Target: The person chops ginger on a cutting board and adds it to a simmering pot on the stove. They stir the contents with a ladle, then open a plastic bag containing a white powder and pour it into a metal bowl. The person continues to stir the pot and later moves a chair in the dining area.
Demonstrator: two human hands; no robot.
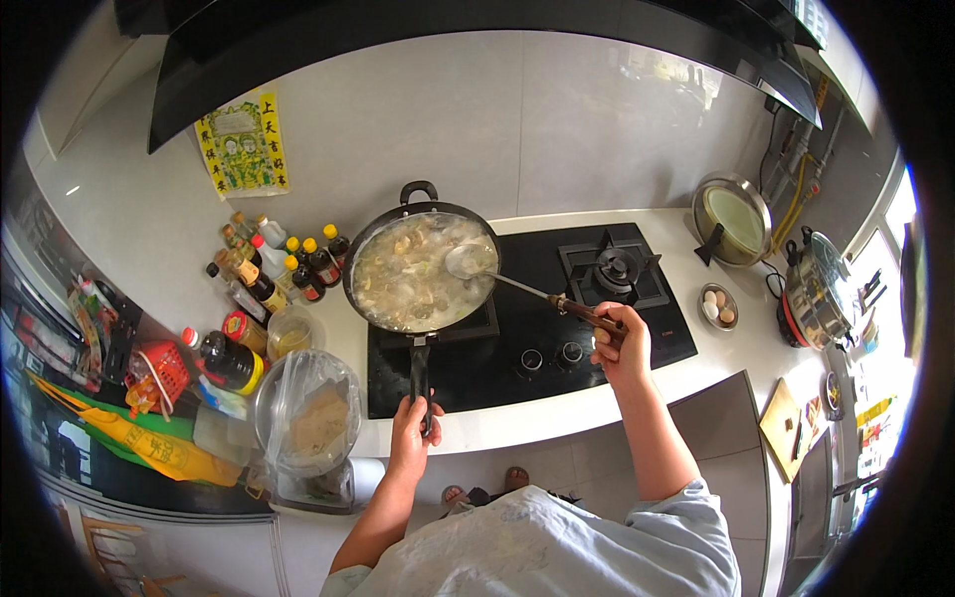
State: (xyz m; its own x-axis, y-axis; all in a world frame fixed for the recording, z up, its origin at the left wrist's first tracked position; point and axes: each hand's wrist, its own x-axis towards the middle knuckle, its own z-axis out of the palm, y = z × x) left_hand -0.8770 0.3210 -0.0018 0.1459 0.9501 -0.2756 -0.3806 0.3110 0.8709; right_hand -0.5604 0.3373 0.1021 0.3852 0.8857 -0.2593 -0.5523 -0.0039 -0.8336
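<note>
A black wok (pixel 360 306) full of bubbling, pale broth with food pieces (pixel 410 269) sits over the left burner of a black glass gas hob (pixel 522 328). My left hand (pixel 415 436) grips the wok's long black handle (pixel 420 373) near its end. In my right hand (pixel 625 345) is the brown handle of a metal ladle (pixel 466 261), whose bowl rests at the right part of the broth. The hob's right burner (pixel 618 269) bears no pot, and two control knobs lie between my hands.
Sauce bottles (pixel 306 280) crowd the counter left of the wok, beside a plastic-covered bowl (pixel 307 418). Right of the hob are a bowl of eggs (pixel 719 307), a leaning lid (pixel 731 218), a steel pot (pixel 819 295) and a cutting board (pixel 783 429). A range hood (pixel 477 19) hangs above.
</note>
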